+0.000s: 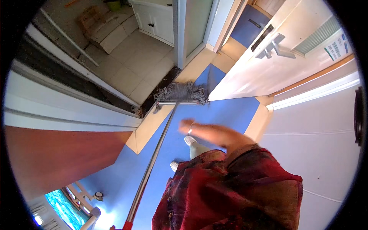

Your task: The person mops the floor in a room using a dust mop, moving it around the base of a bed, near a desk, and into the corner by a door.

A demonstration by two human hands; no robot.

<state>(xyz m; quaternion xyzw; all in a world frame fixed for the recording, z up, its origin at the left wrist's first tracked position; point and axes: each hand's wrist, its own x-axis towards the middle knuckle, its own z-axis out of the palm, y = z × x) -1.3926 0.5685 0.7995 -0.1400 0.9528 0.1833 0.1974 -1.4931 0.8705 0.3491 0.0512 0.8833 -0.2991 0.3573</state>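
A mop with a grey string head point(182, 92) lies across the doorway threshold, its metal bar toward me. The long metal handle point(151, 163) slants down to a red end at the lower edge. There, only a sliver of my left hand point(113, 227) shows, closed at the red part of the handle; most of it is out of the picture. My right hand point(186, 125) is out over the blue floor, just right of the handle and apart from it. It is smeared by motion, so its fingers are unclear, and no object shows in it.
A white door point(283, 50) with a lever handle stands ajar at the right, its lower corner beside the mop head. Ahead left, a sliding-door track point(82, 73) borders a tiled room with a white cabinet point(153, 21). A reddish-brown panel point(61, 153) stands at left.
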